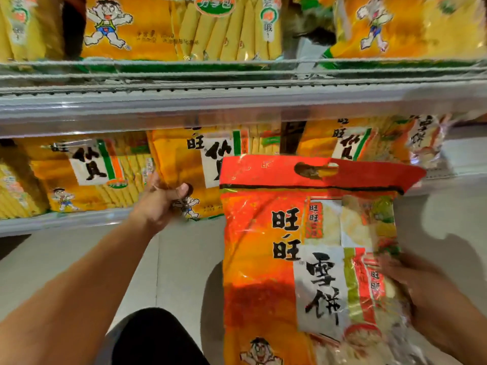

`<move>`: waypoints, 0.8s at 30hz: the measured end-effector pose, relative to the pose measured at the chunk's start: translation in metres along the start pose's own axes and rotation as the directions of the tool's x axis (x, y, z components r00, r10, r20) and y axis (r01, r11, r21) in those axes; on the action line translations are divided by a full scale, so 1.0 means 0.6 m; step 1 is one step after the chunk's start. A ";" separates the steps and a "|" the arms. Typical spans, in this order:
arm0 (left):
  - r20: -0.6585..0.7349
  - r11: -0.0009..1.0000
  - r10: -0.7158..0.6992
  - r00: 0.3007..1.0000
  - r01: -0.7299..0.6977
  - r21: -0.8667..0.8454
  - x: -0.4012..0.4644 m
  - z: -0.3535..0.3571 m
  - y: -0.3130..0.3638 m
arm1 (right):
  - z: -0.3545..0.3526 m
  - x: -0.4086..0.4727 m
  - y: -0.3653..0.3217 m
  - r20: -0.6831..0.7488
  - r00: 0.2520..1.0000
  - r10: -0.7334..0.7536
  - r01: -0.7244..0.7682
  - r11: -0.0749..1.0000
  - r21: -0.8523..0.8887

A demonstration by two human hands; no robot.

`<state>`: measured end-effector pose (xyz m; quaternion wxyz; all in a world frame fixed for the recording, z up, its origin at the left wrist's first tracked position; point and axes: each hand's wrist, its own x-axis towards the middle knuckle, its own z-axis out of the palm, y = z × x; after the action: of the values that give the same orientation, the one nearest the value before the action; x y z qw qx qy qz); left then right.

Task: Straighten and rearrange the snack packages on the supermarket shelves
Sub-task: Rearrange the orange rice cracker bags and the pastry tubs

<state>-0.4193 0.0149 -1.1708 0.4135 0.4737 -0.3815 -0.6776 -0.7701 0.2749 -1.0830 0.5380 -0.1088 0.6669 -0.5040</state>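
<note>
left hand (pixel 160 198) grips yellow bag (pixel 189 175) on lower shelf (pixel 66 219). right hand (pixel 411 283) holds red bag (pixel 284 246) near, off shelf, fingers curled at right edge. unfinished; red bag not yet placed.

A: Any way into the lower shelf (pixel 66 222)?
B: A dark gap (pixel 291 139) between the middle yellow bag (pixel 181 164) and the right yellow bag (pixel 334 135).
A: What blocks it?
B: The red-orange bag (pixel 266 254) held up near, and the shelf rail (pixel 237 106) overhead.
</note>
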 end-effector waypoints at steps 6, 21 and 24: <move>-0.038 0.996 0.053 0.998 -0.050 0.076 0.115 0.065 0.012 | -0.068 -0.011 0.022 -0.130 0.988 -0.086 0.088 0.996 0.005; -0.422 0.876 0.163 0.892 0.065 0.477 0.064 0.082 -0.042 | -0.045 -0.004 -0.022 0.030 1.000 0.009 -0.009 1.000 0.012; -0.294 0.928 0.098 0.951 0.019 0.372 -0.044 0.135 -0.058 | -0.039 0.022 -0.033 0.037 0.999 -0.009 0.008 1.000 0.028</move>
<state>-0.4985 0.0622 -1.1728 0.3847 0.6348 -0.4432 -0.5027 -0.8025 0.2695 -1.0776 0.5494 -0.1135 0.6494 -0.5134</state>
